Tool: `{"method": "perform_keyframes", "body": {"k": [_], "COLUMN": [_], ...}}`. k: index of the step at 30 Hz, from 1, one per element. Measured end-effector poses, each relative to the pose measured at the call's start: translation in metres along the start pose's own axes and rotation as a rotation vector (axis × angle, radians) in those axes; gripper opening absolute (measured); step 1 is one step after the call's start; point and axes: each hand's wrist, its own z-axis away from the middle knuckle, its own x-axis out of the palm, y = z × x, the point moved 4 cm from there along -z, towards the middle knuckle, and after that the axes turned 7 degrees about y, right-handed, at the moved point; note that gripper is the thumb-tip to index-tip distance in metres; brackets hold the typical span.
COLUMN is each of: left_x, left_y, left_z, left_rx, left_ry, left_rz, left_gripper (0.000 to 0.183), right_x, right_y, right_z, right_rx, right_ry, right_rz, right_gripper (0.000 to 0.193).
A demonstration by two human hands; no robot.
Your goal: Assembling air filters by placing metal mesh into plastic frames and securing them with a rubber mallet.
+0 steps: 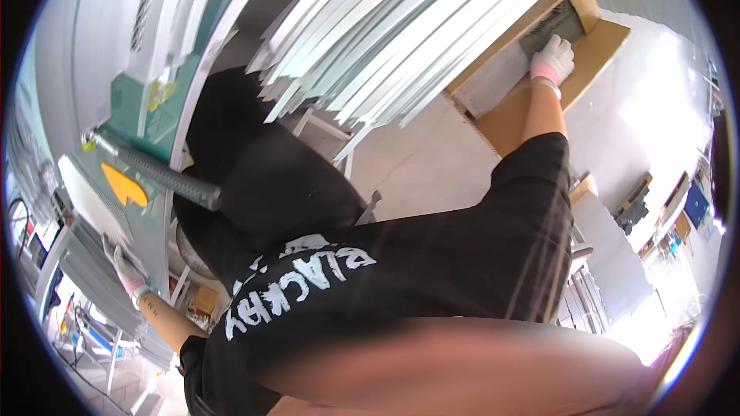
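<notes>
My right hand [553, 60], in a white glove with a pink cuff, reaches into an open cardboard box [512, 119] at the upper right. Its fingers are bent down at a pile of small dark grey pieces [556, 25]; what they grip is hidden. Far to the left, my left hand [127, 270], also gloved, has its fingers stretched out against the edge of a whitish flat piece [99, 199]. On the green work surface [146, 119] near it lie a tool with a black ribbed handle [173, 179] and a yellow pointed plate [123, 184].
Long white strips [370, 38] lie stacked between my body and the box, their uneven ends toward me. More long pale profiles [85, 23] stand at the upper left. Grey lengths [100, 277] lie below my left hand. A pale floor [420, 158] shows under the strips.
</notes>
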Motion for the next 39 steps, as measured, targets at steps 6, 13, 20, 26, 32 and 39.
{"method": "perform_keyframes", "body": {"k": [6, 13, 20, 26, 32, 39], "left_x": [0.047, 0.033, 0.039, 0.038, 0.051, 0.038], "left_y": [0.019, 0.023, 0.02, 0.019, 0.014, 0.009], "left_z": [0.024, 0.022, 0.019, 0.024, 0.029, 0.019], "left_rx": [0.333, 0.324, 0.26, 0.246, 0.218, 0.309], "left_ry": [0.372, 0.403, 0.445, 0.513, 0.577, 0.458], "left_rz": [-0.839, -0.809, -0.637, -0.617, -0.628, -0.753], "left_gripper": [0.062, 0.06, 0.059, 0.057, 0.056, 0.056], "right_x": [-0.009, -0.006, 0.012, -0.003, 0.02, -0.013], "right_y": [-0.001, -0.021, -0.004, -0.016, -0.011, -0.02], "right_z": [-0.037, -0.031, -0.048, -0.053, -0.068, -0.038], "right_rx": [-0.021, -0.118, -0.199, -0.079, -0.229, -0.1], "right_ry": [-0.32, -0.407, -0.352, -0.441, -0.487, -0.505], "right_rz": [-0.025, -0.06, -0.306, -0.273, -0.259, -0.28], "right_gripper": [0.115, 0.119, 0.113, 0.11, 0.098, 0.1]}}
